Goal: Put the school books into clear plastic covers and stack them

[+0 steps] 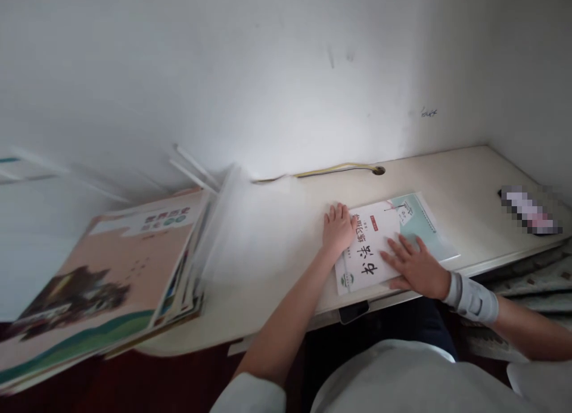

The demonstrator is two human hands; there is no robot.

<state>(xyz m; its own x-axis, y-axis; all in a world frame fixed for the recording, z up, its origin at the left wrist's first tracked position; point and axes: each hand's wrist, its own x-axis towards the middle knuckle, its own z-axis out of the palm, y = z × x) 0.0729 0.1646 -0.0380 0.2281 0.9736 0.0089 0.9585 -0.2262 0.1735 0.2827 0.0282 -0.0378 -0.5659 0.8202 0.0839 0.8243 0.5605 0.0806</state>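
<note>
A calligraphy exercise book (369, 240) with a white and pale green cover lies on the white desk in front of me. Clear plastic film sticks out past its right end. My left hand (339, 227) rests at the book's left edge, its fingers stretched out and its thumb side against the cover. Across the book's near side, my right hand (416, 269) lies flat with its fingers spread, on the cover and its green part. A grey band (473, 297) wraps the right wrist.
To the left is a stack of books (134, 258), a pinkish one on top, blurred. A yellow cable (330, 170) runs along the wall to a round desk hole (378, 170). A dark oblong object (529, 211), pixelated, lies at the desk's right end. Patterned cloth (522, 282) is below.
</note>
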